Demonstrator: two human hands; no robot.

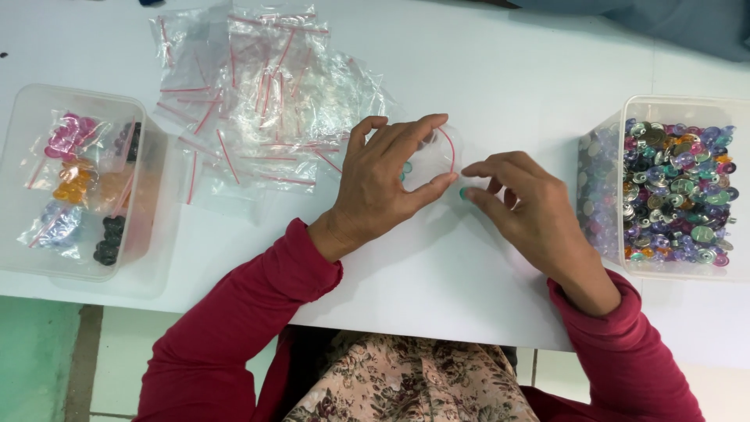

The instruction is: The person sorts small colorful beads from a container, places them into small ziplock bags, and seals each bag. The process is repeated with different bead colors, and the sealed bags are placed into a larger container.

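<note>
Left hand curled around small clear bag, right hand pinching teal bead.

Packing workbench — bead tubs, zip bags, white table.

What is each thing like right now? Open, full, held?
Left hand: holding a small bag.
Small bag: mouth held open, a few beads inside.
Right hand: pinching a teal bead.
Teal bead: at the fingertips, beside the bag's mouth.
Right tub: lidless, full of mixed beads.
Left tub: lidless, holding filled bags.
Bag pile: empty, loosely heaped.
</note>
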